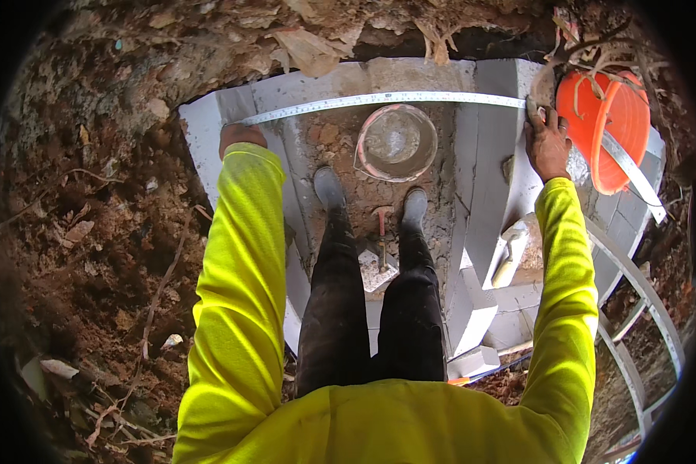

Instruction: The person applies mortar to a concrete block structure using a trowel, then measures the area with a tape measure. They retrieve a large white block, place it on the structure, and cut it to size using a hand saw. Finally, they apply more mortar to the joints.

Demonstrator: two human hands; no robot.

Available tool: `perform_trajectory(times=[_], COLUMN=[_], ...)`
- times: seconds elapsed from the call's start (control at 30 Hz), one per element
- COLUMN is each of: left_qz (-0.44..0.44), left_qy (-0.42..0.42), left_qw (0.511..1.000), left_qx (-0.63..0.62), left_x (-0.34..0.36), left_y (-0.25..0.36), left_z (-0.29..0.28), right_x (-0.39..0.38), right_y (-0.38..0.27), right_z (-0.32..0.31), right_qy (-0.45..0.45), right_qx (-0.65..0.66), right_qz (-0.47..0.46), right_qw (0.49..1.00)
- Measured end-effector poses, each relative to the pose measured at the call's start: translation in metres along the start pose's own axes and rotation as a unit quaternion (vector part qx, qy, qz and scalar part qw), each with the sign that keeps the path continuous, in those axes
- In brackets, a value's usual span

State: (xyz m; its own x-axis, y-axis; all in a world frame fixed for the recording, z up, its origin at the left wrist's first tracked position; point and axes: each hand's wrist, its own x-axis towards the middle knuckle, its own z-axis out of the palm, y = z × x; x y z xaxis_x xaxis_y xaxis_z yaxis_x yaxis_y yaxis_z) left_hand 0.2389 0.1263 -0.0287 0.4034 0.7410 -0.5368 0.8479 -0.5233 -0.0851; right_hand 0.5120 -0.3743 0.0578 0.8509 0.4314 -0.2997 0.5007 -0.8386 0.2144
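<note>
A white measuring tape [387, 98] with dark markings stretches across the far part of a pit lined with grey blocks. My left hand [242, 138] is closed at the tape's left end, over the left block wall [201, 127]; its fingers are partly hidden by the yellow sleeve. At the right end, my right hand [547, 143] grips the tape with bent fingers, against the top of the right block wall [522, 174]. An orange bucket [630, 116] lies tipped beside that hand, with a pale flat strip [632, 176] crossing its rim.
A mortar-stained bucket [397, 143] stands beyond my boots, between the walls. A red-headed hammer [381, 220] is between my legs. On the right wall rests a trowel [509, 255]. A curved metal frame [634, 286] stands at the right; rough soil [93, 232] with roots surrounds the blocks.
</note>
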Motion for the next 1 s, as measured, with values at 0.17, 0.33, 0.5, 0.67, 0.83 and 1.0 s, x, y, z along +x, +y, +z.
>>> perform_trajectory(times=[0.17,0.33,0.5,0.67,0.83,1.0], left_qz=[0.001,-0.013,-0.015,-0.01,0.0,0.012], left_qy=[0.028,0.019,0.004,0.015,0.006,-0.004], left_qw=[1.0,0.999,0.998,0.997,0.994,0.988], left_qx=[0.01,0.038,0.061,0.072,0.113,0.153], left_x=[0.052,0.043,0.037,0.057,0.056,0.06], left_y=[0.015,0.011,0.001,-0.002,-0.02,-0.04], left_z=[0.005,0.007,0.017,0.023,0.037,0.046], right_x=[0.006,0.001,-0.002,0.002,0.001,0.001], right_y=[0.002,-0.001,0.001,-0.001,0.0,0.001], right_z=[0.005,-0.002,-0.006,-0.007,-0.011,-0.009], right_qy=[-0.031,-0.04,-0.052,-0.053,-0.068,-0.054], right_qx=[-0.016,-0.011,0.002,0.021,0.006,0.024], right_qz=[-0.001,0.011,0.019,0.013,0.014,0.017], right_qw=[0.999,0.999,0.998,0.998,0.998,0.998])
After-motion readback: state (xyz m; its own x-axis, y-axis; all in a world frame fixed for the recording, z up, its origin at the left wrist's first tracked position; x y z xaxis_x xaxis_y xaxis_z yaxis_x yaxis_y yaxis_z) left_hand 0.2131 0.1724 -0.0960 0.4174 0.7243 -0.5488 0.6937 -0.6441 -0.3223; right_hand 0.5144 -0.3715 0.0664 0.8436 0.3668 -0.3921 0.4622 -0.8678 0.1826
